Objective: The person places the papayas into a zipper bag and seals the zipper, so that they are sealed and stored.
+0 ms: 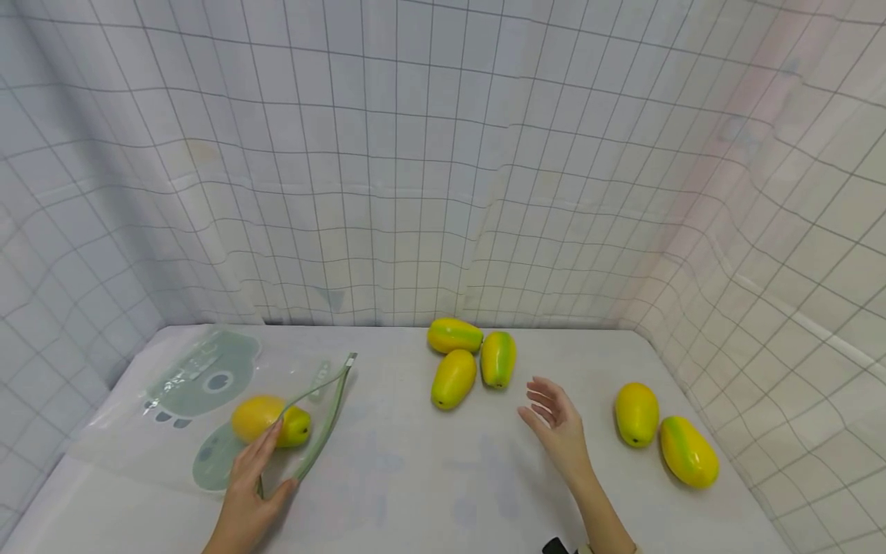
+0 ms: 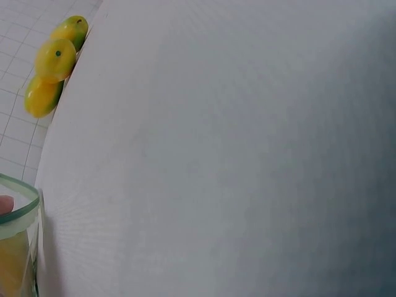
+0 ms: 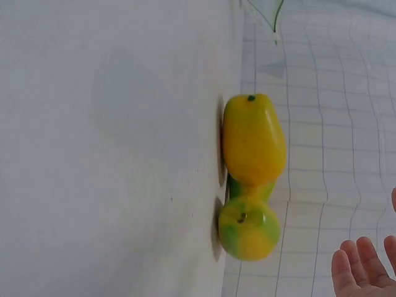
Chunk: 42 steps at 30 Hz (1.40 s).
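Observation:
My left hand (image 1: 249,481) is at the mouth of a clear plastic bag (image 1: 284,377) with green edging and a green cartoon print. Its fingers lie along the upper rim and the thumb is by the lower one, so the mouth gapes. One yellow-green papaya (image 1: 259,415) lies inside, its tip toward the mouth. In the left wrist view a fingertip (image 2: 6,204) shows at the bag's green edge. My right hand (image 1: 557,427) hovers over the table with fingers loosely bent and nothing in them, nearest a papaya (image 1: 498,359) at the back middle.
Beside that papaya lie another at the back (image 1: 454,336) and one in front (image 1: 454,379). Two more, one farther back (image 1: 637,415) and one nearer (image 1: 688,452), lie near the table's right edge. A checked curtain (image 1: 415,192) encloses the white table (image 1: 415,477) at the back and sides.

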Tool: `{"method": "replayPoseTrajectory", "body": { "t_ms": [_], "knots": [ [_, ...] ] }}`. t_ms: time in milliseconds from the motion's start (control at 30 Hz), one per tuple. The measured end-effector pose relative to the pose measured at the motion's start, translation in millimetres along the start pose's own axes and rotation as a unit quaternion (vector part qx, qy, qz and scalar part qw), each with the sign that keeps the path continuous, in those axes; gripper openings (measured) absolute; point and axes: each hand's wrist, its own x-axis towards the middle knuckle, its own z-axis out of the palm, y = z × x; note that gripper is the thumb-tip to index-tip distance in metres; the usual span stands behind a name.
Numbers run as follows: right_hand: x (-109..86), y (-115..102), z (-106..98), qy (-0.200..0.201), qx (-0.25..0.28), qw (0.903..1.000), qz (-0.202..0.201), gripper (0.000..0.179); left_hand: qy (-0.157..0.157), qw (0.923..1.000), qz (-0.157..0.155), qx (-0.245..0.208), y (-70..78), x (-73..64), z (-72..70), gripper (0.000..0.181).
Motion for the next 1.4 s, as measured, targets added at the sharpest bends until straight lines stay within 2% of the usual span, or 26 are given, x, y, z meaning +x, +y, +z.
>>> {"method": "replayPoseTrajectory", "body": {
  "t_ms": [167,500,667,733,900,933,1000,1100,1167,1233,1400],
  "knots": [
    [-2.9,3,-27,0.027,-0.005,0.9996,-0.007,0.049,-0.004,1.0000,-0.004,0.001,-0.3,-0.3,-0.1,0.078],
    [-16.1,9,-83,0.088,-0.037,0.9949,0.032,0.049,-0.008,0.9999,-0.009,0.004,0.4,-0.5,0.2,0.081],
    [-24.5,10,-109,0.136,-0.026,0.9893,0.045,0.049,-0.006,1.0000,-0.006,0.001,-0.1,-0.7,0.4,0.078],
    [-27.3,15,-121,0.153,-0.023,0.9871,0.042,0.051,-0.005,1.0000,-0.005,0.000,-0.6,-0.8,0.5,0.077],
    [-32.6,51,-160,0.178,-0.026,0.9837,0.003,0.059,-0.010,0.9999,-0.009,0.009,0.4,-1.1,0.0,0.080],
    [-33.4,57,-166,0.190,-0.030,0.9814,0.003,0.059,-0.011,0.9998,-0.013,0.014,0.9,-1.1,-0.2,0.081],
    [-35.8,55,-173,0.210,-0.081,0.9740,0.028,0.059,-0.014,0.9995,-0.019,0.019,2.1,-1.2,-0.5,0.086],
    [-39.3,39,-176,0.246,-0.139,0.9547,0.094,0.059,-0.016,0.9991,-0.028,0.027,3.9,-1.1,-0.8,0.090],
    [-42.6,26,-175,0.259,-0.183,0.9383,0.138,0.059,-0.017,0.9988,-0.034,0.031,5.1,-1.0,-0.8,0.092],
    [-46.9,21,-178,0.272,-0.197,0.9274,0.165,0.060,-0.018,0.9985,-0.039,0.035,6.2,-0.6,-0.8,0.093],
    [-58.2,23,-190,0.287,-0.209,0.9160,0.187,0.060,-0.019,0.9983,-0.042,0.035,6.7,-0.2,-0.8,0.094]
  ]
}}
